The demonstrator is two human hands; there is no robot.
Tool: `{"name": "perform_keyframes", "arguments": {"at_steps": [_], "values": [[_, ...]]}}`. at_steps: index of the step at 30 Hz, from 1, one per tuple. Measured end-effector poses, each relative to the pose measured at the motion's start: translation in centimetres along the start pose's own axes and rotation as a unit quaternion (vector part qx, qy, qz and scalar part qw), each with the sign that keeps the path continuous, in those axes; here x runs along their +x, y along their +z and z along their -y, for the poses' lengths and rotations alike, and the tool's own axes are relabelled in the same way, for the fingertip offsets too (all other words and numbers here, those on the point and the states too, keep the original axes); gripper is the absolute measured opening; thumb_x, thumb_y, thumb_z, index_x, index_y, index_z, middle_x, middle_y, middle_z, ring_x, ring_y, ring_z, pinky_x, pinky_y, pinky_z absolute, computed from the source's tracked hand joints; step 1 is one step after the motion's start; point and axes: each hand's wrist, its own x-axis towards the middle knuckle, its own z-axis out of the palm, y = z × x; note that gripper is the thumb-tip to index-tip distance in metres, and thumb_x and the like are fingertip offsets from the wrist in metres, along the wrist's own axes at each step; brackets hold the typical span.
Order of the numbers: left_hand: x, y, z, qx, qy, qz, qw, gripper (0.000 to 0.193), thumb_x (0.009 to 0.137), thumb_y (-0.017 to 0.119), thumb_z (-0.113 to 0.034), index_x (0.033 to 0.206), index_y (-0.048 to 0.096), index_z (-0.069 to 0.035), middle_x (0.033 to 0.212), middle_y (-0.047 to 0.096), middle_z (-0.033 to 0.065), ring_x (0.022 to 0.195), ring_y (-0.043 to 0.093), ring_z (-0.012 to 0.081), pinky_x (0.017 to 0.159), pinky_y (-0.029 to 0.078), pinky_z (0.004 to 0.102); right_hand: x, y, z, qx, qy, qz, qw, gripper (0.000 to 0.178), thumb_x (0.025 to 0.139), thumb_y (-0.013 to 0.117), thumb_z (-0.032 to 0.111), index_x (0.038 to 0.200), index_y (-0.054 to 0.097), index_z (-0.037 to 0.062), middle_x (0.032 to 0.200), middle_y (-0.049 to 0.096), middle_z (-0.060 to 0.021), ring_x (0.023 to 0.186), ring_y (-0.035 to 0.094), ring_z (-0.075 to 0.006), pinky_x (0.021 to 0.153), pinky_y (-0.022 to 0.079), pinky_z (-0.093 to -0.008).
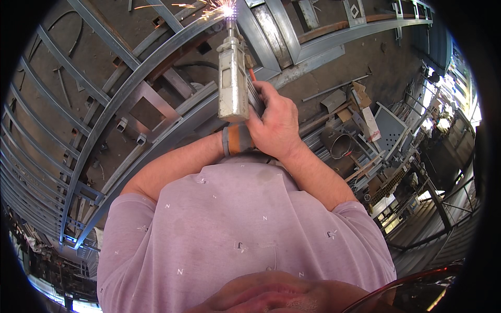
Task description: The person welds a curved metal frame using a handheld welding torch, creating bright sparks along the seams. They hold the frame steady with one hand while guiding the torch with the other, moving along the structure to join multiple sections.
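My bare right hand [279,122] is closed round the side of a silver welding gun [233,83], whose long body points away from me. At its nozzle tip a bright spark [228,10] glares, and orange sparks fly off to the left. The glare meets the far end of a metal frame [180,44] with a curved-looking rail. My left hand wears a grey and orange glove [237,140]; it sits just under the rear of the gun, against my right hand. Its fingers are hidden behind the gun and the right hand.
Parallel metal bars [49,112] of a large frame fill the left side. Wide steel profiles [274,34] lie beyond the gun on the right. Further right are a round metal bucket [336,142], cardboard scraps [361,94], a perforated plate [391,128] and loose offcuts.
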Motion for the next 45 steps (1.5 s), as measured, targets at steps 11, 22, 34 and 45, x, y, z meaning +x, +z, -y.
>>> {"name": "perform_keyframes", "arguments": {"at_steps": [11, 22, 34, 45], "values": [[0.2, -0.7, 1.0, 0.162, 0.04, -0.004, 0.986, 0.044, 0.112, 0.047, -0.026, 0.154, 0.04, -0.013, 0.154, 0.046, 0.0059, 0.143, 0.044, 0.0137, 0.12, 0.038, 0.0326, -0.4, 0.0, -0.6, 0.001, -0.008, -0.004, 1.0, 0.036, 0.084, 0.074, 0.022, 0.115, 0.064, 0.0046, 0.085, 0.073, -0.021, 0.08, 0.071, -0.0429, 0.072, 0.056, -0.0507], [0.7, 1.0, 0.6, 0.061, 0.014, -0.029, 0.998, 0.037, 0.112, 0.048, -0.022, 0.147, 0.049, -0.011, 0.148, 0.053, 0.0079, 0.137, 0.05, 0.0156, 0.117, 0.041, 0.0353, -2.0, -0.9, -0.6, 0.017, -0.028, 0.017, 0.999, 0.048, 0.084, 0.073, 0.02, 0.126, 0.057, 0.0029, 0.093, 0.072, -0.0236, 0.088, 0.07, -0.0452, 0.076, 0.054, -0.052], [1.3, 18.1, -10.1, 0.615, 0.105, -0.098, 0.775, 0.074, 0.088, 0.074, -0.029, 0.15, 0.046, 0.0, 0.144, 0.059, 0.0197, 0.134, 0.057, 0.0298, 0.114, 0.044, 0.0369, -1.4, -14.9, 3.4, 0.056, -0.06, -0.1, 0.992, 0.023, 0.099, 0.072, 0.015, 0.119, 0.066, 0.0048, 0.08, 0.062, 0.0014, 0.067, 0.058, -0.0066, 0.06, 0.048, -0.024], [-18.2, 18.5, -17.6, 0.495, 0.231, -0.455, 0.703, 0.047, 0.091, 0.067, -0.003, 0.137, 0.059, -0.006, 0.121, 0.069, 0.0041, 0.113, 0.063, 0.0127, 0.101, 0.05, 0.0317, 9.3, -41.9, 12.3, 0.051, -0.092, 0.04, 0.994, 0.03, 0.104, 0.062, 0.017, 0.127, 0.062, -0.0023, 0.076, 0.047, 0.0032, 0.067, 0.046, -0.0063, 0.063, 0.037, -0.0212]]}}
